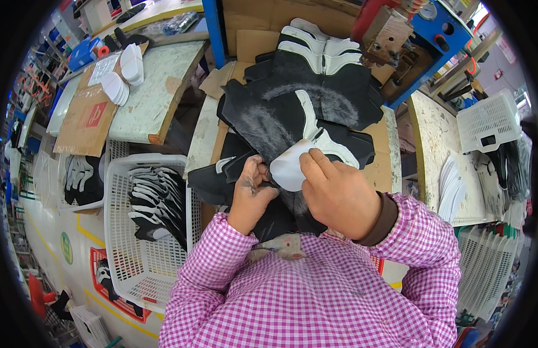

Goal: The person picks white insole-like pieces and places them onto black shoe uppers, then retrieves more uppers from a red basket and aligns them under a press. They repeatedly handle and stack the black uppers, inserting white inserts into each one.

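Observation:
A white rounded patch [289, 168] lies on a black shoe-upper piece [280, 209] in front of me. My left hand [251, 194], smudged dark, pinches the patch's left edge and the black piece beneath it. My right hand [335, 191] presses the patch from the right with thumb and fingers. Behind them a spread pile of black-and-white cut upper pieces [304, 98] covers the cardboard-topped bench [379, 168].
A white plastic basket [121, 232] of black-and-white pieces stands at my left, with another basket [83, 180] beyond it. White insoles [121, 75] lie on the far left table. A blue-framed press machine [420, 35] stands back right. A white basket [489, 122] and stacked white pieces [451, 188] sit right.

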{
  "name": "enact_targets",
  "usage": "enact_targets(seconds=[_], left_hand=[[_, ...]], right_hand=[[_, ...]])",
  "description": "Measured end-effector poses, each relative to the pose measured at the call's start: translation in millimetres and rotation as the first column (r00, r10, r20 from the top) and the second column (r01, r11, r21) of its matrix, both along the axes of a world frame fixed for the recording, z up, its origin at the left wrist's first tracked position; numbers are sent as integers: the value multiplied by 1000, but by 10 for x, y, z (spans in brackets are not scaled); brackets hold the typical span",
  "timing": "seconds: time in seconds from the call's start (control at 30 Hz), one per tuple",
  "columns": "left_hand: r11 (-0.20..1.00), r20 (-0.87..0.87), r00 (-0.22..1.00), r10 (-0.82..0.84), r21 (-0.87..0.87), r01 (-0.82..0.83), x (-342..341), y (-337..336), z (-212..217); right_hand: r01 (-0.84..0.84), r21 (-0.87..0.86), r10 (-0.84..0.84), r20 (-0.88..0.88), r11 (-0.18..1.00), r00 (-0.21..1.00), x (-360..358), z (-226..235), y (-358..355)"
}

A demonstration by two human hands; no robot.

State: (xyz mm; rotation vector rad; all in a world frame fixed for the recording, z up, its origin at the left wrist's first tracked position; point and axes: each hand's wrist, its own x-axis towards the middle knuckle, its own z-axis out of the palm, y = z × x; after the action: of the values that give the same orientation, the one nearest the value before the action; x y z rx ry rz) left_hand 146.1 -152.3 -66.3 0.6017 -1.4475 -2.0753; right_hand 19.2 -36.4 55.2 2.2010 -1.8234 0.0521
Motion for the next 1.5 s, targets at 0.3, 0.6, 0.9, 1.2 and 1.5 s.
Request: enact_targets(seconds=[0.3, 0.6, 0.9, 1.2, 1.5], left_hand=[[976, 8, 978, -207, 76, 206, -163, -353, 186], [936, 189, 980, -55, -333, 117, -342, -466, 100], [797, 372, 927, 48, -574, 189, -452, -581, 19], [460, 335, 940, 64, -846, 270, -531, -642, -56], [997, 46, 996, 75, -31, -73, -223, -586, 244]], right_hand=[[-72, -108, 83, 98, 991, 992, -129, -57, -59], [-81, -29, 86, 330, 996, 940, -206, -98, -191], [-206, -85, 218, 172, 975, 961, -322, -136, -334], [-152, 38, 141, 207, 988, 968, -341, -177, -451], [-120, -87, 133, 168, 989, 977, -410, 81, 248]])
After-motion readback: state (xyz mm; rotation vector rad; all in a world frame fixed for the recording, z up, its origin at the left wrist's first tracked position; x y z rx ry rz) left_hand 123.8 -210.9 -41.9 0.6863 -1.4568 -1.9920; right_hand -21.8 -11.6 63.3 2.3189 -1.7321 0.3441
